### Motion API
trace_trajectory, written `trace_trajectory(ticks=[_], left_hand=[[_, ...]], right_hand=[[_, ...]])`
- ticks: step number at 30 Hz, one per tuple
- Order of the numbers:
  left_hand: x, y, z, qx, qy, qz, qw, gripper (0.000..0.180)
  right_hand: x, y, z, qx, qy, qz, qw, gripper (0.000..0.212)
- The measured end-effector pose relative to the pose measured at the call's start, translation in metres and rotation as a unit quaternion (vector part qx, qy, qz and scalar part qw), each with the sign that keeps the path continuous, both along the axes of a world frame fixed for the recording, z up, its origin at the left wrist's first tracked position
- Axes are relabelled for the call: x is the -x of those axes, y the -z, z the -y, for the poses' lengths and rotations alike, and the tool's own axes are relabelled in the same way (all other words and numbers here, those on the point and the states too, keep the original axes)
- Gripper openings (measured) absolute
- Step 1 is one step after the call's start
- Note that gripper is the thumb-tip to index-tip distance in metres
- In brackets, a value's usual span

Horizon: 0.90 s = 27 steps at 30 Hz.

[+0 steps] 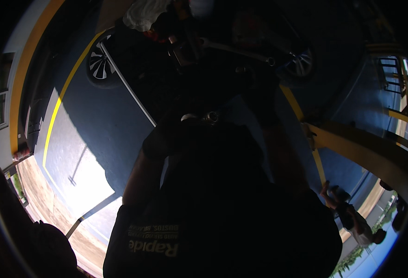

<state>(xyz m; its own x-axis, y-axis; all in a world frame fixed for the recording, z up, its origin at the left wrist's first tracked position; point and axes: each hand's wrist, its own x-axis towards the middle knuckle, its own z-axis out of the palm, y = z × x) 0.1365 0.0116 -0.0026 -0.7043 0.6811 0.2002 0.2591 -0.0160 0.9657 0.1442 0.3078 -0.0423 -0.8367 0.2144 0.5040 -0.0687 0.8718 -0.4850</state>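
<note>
Deep shadow covers the middle of the head view, and both hands look dark, perhaps gloved. My left hand (160,139) is low on the left, beside the lower end of a long, thin pale bar (127,85). Right of it shows a shiny round metal piece (211,116), like a ring or socket end; whether the hand holds it I cannot tell. My right hand (261,88) reaches up into the dark, below a long metal wrench (241,51). The fingers of both hands are lost in shadow.
Spoked wheels stand at upper left (102,65) and upper right (301,65). A crumpled whitish bundle (146,14) is at the top. A yellow beam (352,143) runs along the right. Another person (352,217) is at lower right. Yellow lines (56,109) mark the blue-grey floor.
</note>
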Motion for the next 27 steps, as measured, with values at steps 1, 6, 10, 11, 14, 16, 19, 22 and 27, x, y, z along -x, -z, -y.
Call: trace_trajectory(ticks=[1,6,10,11,14,16,19,22,27], left_hand=[[0.002,0.000,-0.001,0.019,0.008,-0.070,0.997,0.050],[0.007,-0.005,-0.008,-0.025,0.016,-0.065,0.997,0.037],[0.008,-0.002,-0.003,-0.030,0.023,-0.008,0.999,0.042],[0.008,0.000,-0.003,-0.041,0.026,0.040,0.998,0.044],[0.001,-0.013,0.000,-0.044,0.013,0.182,0.982,0.036],[0.003,-0.016,0.002,0.029,0.006,0.030,0.999,0.025],[-0.001,-0.018,-0.001,0.109,-0.053,-0.178,0.977,0.022],[0.007,-0.034,0.003,0.166,-0.036,-0.358,0.918,0.024],[0.006,-0.041,0.009,0.202,-0.012,-0.296,0.934,0.030]], right_hand=[[0.003,0.000,-0.002,-0.016,-0.002,-0.018,1.000,0.014],[0.000,-0.013,0.007,0.199,-0.040,0.086,0.975,0.017],[-0.015,-0.029,0.023,0.403,-0.071,0.170,0.896,0.028],[-0.019,-0.033,0.025,0.423,-0.089,0.178,0.884,0.031],[-0.028,-0.075,0.030,0.363,-0.209,0.124,0.899,0.035],[-0.039,-0.086,0.034,0.337,-0.171,0.203,0.903,0.039],[-0.044,-0.104,0.038,0.260,-0.174,0.215,0.925,0.044],[-0.044,-0.102,0.038,0.220,-0.207,0.165,0.939,0.046],[-0.041,-0.102,0.038,0.200,-0.240,0.134,0.940,0.045]])
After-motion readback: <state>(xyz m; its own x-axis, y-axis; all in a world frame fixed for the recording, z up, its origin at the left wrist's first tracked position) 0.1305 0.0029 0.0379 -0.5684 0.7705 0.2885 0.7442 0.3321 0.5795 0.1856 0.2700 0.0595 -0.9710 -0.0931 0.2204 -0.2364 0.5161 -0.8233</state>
